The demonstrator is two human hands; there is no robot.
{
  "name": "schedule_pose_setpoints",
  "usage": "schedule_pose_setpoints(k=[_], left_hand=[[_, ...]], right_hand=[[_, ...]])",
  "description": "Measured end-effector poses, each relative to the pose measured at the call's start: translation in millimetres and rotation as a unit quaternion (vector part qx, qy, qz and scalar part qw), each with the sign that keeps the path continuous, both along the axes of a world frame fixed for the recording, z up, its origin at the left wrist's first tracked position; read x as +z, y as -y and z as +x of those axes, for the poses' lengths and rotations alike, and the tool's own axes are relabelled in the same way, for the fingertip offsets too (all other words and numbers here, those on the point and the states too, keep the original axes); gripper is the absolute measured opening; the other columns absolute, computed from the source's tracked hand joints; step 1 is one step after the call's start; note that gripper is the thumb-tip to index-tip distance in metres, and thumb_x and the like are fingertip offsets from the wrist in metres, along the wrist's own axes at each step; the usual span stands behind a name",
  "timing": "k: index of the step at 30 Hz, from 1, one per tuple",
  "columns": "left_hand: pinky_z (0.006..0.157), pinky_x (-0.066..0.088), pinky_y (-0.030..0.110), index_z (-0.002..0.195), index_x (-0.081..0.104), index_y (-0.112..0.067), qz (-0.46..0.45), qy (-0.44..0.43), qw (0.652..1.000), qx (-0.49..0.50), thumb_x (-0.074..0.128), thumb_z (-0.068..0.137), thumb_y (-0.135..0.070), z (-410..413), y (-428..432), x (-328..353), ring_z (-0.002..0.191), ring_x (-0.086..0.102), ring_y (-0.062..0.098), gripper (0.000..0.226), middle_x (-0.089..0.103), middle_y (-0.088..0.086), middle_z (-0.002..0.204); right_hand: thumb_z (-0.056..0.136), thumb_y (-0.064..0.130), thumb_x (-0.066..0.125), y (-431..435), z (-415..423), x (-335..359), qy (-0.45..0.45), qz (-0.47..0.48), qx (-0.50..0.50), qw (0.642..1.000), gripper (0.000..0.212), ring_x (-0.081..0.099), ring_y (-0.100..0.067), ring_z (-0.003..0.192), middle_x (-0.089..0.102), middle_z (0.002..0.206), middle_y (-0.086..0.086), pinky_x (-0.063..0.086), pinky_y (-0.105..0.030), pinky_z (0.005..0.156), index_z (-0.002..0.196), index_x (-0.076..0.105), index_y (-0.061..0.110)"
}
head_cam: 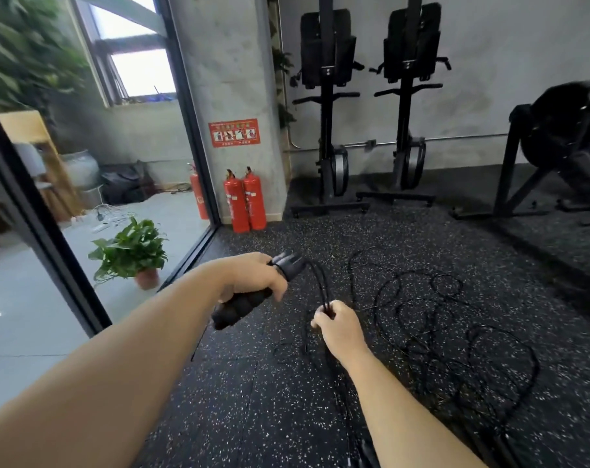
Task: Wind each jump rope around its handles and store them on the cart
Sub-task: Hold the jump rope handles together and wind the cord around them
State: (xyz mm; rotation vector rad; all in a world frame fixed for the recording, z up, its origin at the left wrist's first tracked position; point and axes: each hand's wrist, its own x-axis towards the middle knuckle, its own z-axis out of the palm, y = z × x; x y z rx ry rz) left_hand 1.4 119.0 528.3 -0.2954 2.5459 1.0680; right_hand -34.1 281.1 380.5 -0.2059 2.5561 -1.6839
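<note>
view from a head camera, looking down along two bare forearms over a black speckled rubber floor (253, 400). the landmark is a pair of red fire extinguishers (244, 201) standing at the foot of a concrete pillar (226, 79).

in front of the fire extinguishers, nearer the viewer, the left hand (253, 280) holds two black jump rope handles (243, 304) side by side. its grip is clamped round their middle, fingers curled, with the thick ends sticking out above and below the fist. thin black cords (320, 285) arc out of the upper ends and drop to the right hand (337, 324), in front of the fire extinguishers and a little to their right. its grip is closed on the cords, pinching them between thumb and fingertips.

further right of the fire extinguishers and nearer the viewer, a loose tangle of black rope (455, 332) lies on the floor in many overlapping loops. whether it belongs to the held handles cannot be told.

left of the fire extinguishers, beyond a dark-framed glass wall (194, 140), a green potted plant (131, 255) stands on a pale floor. right of them, two tall black exercise machines (327, 96) stand against the wall, and above them a red sign (234, 132) is fixed to the pillar.
</note>
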Motion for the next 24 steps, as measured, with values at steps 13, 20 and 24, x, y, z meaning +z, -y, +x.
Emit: schedule_pose_setpoints(k=[13,20,24], left_hand=[[0.061,0.046,0.029,0.095,0.053,-0.007,0.223,-0.094,0.937,0.253,0.063,0.071,-0.006,-10.9,17.2,-9.2,0.057,0.046,0.018,0.026,0.049,0.009,0.075],[0.054,0.049,0.025,0.099,0.056,-0.002,0.162,-0.02,0.98,0.109,0.062,0.076,-0.003,16.2,-27.8,-21.7,0.053,0.054,0.017,0.024,0.059,0.01,0.069],[0.06,0.049,0.031,0.087,0.057,-0.005,0.085,-0.061,0.99,0.091,0.064,0.063,-0.014,25.6,-41.5,-41.6,0.061,0.056,0.024,0.027,0.062,0.01,0.074]], right_hand=[[0.101,0.013,0.03,-34.9,29.4,-66.1,0.095,0.31,0.072,0.943,0.013,0.056,-0.02,0.097,0.058,0.112,-0.002,0.041,-0.032,0.077,0.099,0.042,0.018],[0.097,0.005,0.036,-7.9,30.0,5.1,-0.089,0.399,0.212,0.888,0.02,0.053,-0.025,0.087,0.06,0.11,-0.009,0.04,-0.036,0.073,0.113,0.047,0.009],[0.097,0.016,0.044,8.0,22.8,43.8,-0.172,0.367,0.199,0.892,0.03,0.059,-0.028,0.107,0.058,0.121,-0.008,0.048,-0.038,0.088,0.124,0.053,0.01]])
